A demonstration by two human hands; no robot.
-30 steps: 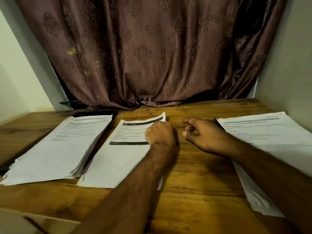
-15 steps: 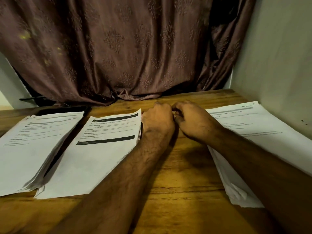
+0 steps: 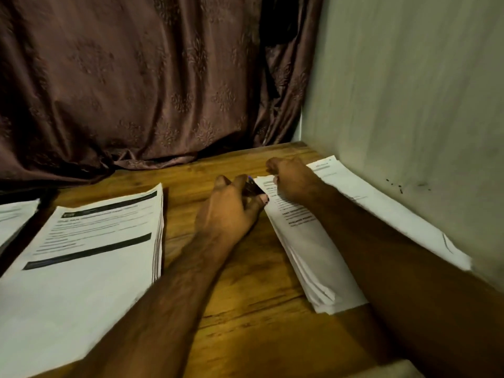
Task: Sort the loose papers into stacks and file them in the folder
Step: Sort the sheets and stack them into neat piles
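Note:
Three stacks of printed white papers lie on the wooden table [image 3: 245,309]. The right paper stack [image 3: 313,249] runs along the wall. My right hand [image 3: 291,178] is curled into a fist at its far left corner and seems to pinch the top sheets there. My left hand [image 3: 231,208] sits just left of that corner, its fingers closed around a small dark object [image 3: 253,188] that is too blurred to identify. The middle stack [image 3: 95,241], with black header bars, lies left of my left forearm. Only a sliver of the left stack [image 3: 16,216] shows.
A brown patterned curtain [image 3: 136,91] hangs behind the table. A pale wall [image 3: 409,105] stands against the table's right side. A dark flat thing [image 3: 24,192] lies behind the left stack. A pale surface [image 3: 381,371] shows at the bottom edge.
The view has swung right. Both hands left the middle stack's corner and moved right. The right hand now sits on the right stack's corner and the left holds a dark object beside it.

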